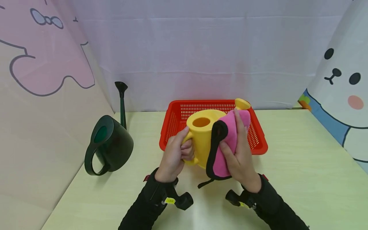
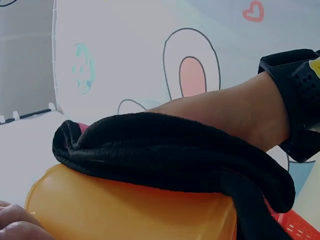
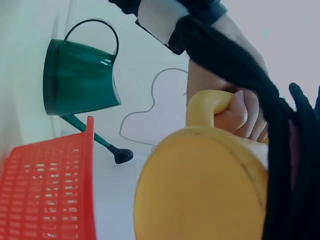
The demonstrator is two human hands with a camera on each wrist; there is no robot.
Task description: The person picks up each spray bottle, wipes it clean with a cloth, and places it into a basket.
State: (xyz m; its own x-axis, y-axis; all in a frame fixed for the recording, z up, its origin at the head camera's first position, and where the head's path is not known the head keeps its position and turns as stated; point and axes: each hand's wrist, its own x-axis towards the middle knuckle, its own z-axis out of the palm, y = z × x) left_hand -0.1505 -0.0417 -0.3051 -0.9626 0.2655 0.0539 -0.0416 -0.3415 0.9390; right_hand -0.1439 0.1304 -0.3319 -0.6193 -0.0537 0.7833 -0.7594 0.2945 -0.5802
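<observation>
In the head view my left hand [image 1: 174,155] grips the handle of a yellow watering can [image 1: 201,140], its fingers curled round it. The can is held up in front of the red basket, its round opening showing on top. My right hand [image 1: 241,156] holds a folded pink cloth with black edging [image 1: 227,159] against the can's right side, thumb on the near face and fingers stretched along it. A thin black loop hangs from the cloth. The can's yellow sprinkler head [image 1: 242,104] shows above the cloth. In the right wrist view the can's base [image 3: 200,190] faces the camera.
A red slotted basket [image 1: 178,103] stands behind the hands on the pale table [image 1: 302,159]. To the left stands a dark green watering can [image 1: 120,150], its spout pointing to the back. A printed cloth backdrop [image 1: 187,48] encloses the table's back and sides.
</observation>
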